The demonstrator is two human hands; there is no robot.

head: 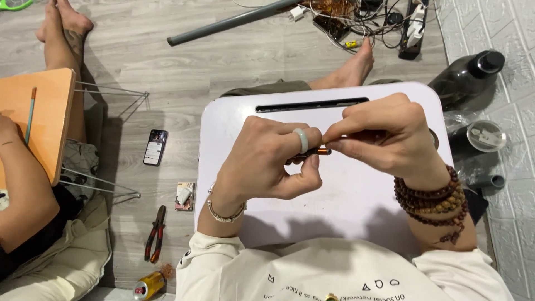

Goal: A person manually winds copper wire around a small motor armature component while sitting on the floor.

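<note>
Two hands meet over the surface [356, 200] near its far edge: left hand [267, 161] and right hand [384, 136] each pinched shut on one thin rod [322, 151], lying left-right between them.

My white bench [334, 206] with a long slot near its far edge sits over my lap on the grey wood floor [184, 67], and on that floor lie a phone [155, 147], red pliers [155, 233], a yellow can [147, 286], a grey pipe [228, 22] and a tangle of wires [356, 17].
</note>
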